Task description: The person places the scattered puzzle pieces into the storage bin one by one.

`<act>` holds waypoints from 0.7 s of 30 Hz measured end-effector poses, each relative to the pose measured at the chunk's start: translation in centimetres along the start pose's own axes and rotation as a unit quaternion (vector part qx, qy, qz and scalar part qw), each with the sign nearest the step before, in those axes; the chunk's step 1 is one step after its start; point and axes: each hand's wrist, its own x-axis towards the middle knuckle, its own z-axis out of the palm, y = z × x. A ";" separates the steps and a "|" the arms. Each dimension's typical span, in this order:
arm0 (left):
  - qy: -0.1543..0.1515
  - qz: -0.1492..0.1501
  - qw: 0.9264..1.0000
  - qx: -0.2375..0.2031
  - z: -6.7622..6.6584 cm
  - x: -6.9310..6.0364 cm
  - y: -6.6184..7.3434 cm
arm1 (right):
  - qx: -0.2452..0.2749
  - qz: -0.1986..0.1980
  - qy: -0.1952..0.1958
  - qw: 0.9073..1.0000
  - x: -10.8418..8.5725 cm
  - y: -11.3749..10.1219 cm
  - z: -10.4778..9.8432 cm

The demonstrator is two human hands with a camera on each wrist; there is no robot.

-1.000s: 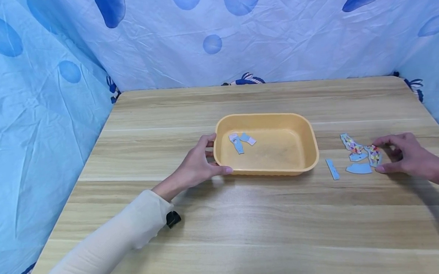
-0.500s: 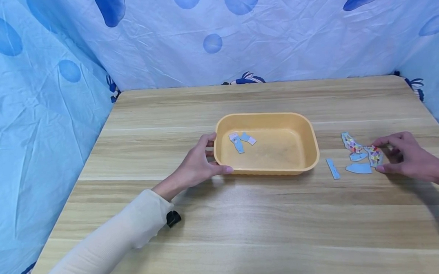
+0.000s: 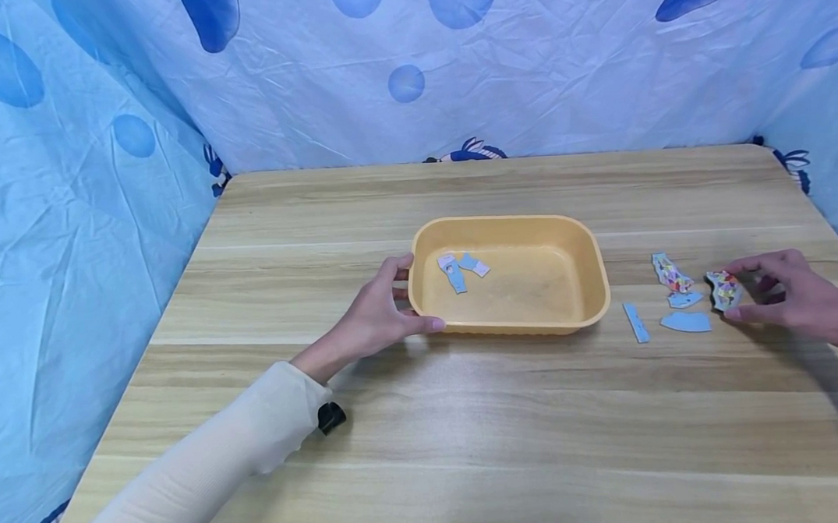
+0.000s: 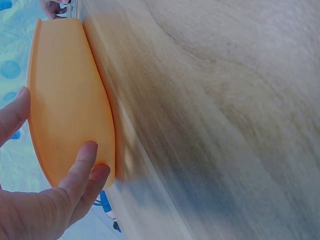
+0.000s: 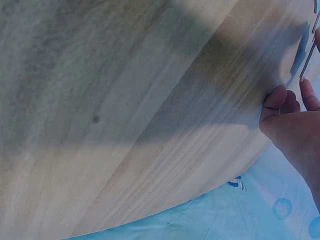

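Desk point(image 3: 510, 429), near right edge: patterned piece point(image 3: 725, 289) was pinched by right hand point(image 3: 788, 288); mid-desk, yellow tray point(image 3: 529, 292) was gripped by left hand point(image 3: 377, 312).

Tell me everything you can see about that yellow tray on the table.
The tray is shallow and yellow-orange, looks like plastic, and has rounded corners and a thin rim. It sits open side up on the wooden-looking table, longer sides running left to right in the head view. The person's left grip holds its left end. Two small, flat pieces lie inside, toward that end.
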 end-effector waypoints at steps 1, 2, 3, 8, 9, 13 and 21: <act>-0.001 0.001 1.000 -0.001 0.0 0.0 0.0 | 0.003 0.002 -0.002 1.000 0.0 0.0 0.0; -0.001 0.002 1.000 -0.001 0.0 0.0 0.0 | 0.005 0.003 -0.003 1.000 0.0 0.1 0.0; 0.000 0.003 1.000 0.000 0.0 0.0 0.0 | 0.004 0.004 -0.002 1.000 0.0 0.1 0.0; -0.001 0.003 1.000 0.000 -0.1 0.0 -0.1 | 0.006 0.009 -0.009 1.000 0.1 0.5 -0.1; -0.001 0.003 1.000 0.000 -0.1 0.0 -0.1 | 0.005 0.007 -0.008 1.000 0.2 0.5 -0.2; -0.001 0.001 1.000 0.000 -0.1 0.0 -0.1 | 0.001 0.004 -0.003 1.000 0.4 0.3 -0.6; -0.001 -0.003 1.000 -0.004 -0.1 0.0 0.0 | -0.008 0.004 -0.004 1.000 1.3 -0.9 -2.1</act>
